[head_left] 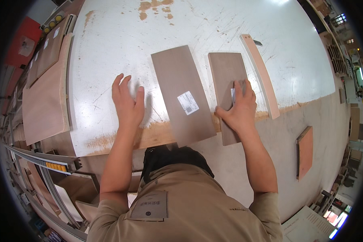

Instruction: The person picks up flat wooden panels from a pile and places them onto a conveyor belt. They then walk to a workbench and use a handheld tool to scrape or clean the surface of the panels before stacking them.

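running lengthwise away (slightly leftward): right panel (pixel 224 82)

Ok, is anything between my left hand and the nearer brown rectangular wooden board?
Nothing visible stands in the way: only the scratched white tabletop lies between your left hand and that brown rectangular wooden board.

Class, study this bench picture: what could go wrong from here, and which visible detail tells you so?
The right board, under the right hand, juts past the front edge of the table; pressing near that end might tip it. The left board also overhangs slightly, so the person's torso could bump it.
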Motion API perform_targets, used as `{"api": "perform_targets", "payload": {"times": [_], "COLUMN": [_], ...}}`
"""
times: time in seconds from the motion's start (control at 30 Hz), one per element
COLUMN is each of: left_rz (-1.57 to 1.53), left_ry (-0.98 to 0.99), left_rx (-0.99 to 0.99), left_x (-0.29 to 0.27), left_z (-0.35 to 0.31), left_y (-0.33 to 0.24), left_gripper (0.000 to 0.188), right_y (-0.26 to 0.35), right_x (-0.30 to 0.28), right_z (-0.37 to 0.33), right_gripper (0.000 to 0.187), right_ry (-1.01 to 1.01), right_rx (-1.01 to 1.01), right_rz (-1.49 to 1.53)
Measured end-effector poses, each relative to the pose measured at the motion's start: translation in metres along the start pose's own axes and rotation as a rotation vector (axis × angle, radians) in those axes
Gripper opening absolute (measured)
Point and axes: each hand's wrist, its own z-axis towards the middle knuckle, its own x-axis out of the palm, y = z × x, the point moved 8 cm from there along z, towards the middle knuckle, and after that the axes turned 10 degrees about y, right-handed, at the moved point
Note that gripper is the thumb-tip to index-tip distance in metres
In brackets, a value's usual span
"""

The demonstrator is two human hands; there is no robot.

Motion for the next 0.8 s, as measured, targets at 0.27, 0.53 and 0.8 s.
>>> {"api": "perform_targets", "payload": {"times": [0.27, 0.53, 0.8], "left_rz": [0.023, -0.027, -0.121], "left_ry": [0.018, 0.066, 0.11], "left_rx": [-0.026, 0.054, 0.086], "left_x": [-0.055, -0.099, -0.101], "left_z": [0.002, 0.01, -0.001], "left_y": [0.06, 0.099, 0.133], "left_gripper": [0.043, 0.044, 0.042], "right_y": [0.122, 0.149, 0.156], "right_x": [0.001, 0.041, 0.038], "right_z": [-0.008, 0.003, 0.021], "right_gripper": [0.084, 0.106, 0.101], "right_ry": [0.014, 0.23, 0.145], "right_rx": [-0.165, 0.032, 0.011], "right_rz": [0.018, -0.234, -0.131]}}
